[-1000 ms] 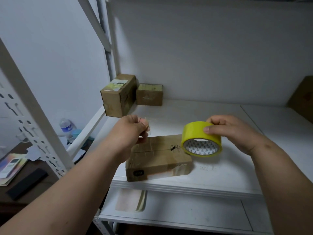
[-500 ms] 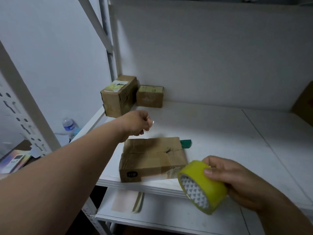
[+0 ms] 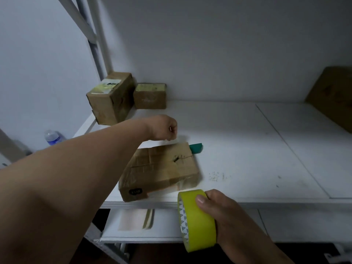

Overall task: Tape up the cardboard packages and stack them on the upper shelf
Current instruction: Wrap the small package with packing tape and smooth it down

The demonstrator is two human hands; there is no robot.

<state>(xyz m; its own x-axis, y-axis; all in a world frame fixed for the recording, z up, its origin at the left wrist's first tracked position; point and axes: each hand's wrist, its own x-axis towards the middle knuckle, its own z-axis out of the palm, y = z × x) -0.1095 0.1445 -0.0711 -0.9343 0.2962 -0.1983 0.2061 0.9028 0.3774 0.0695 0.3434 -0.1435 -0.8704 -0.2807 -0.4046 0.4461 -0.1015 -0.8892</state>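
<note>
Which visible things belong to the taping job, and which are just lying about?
Job: flat brown cardboard package; yellow tape roll in the right hand; two small cardboard boxes; white shelf.
Lying about: plastic water bottle; green block.

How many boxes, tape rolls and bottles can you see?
Cardboard boxes: 3 (flat box, tall box, small box)
Yellow tape rolls: 1, held in the right hand
Water bottles: 1
Total: 5

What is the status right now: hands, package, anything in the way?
Right hand grips the tape roll. Left hand curled above the package, tape strand not discernible. Green object touching its far corner.
</note>
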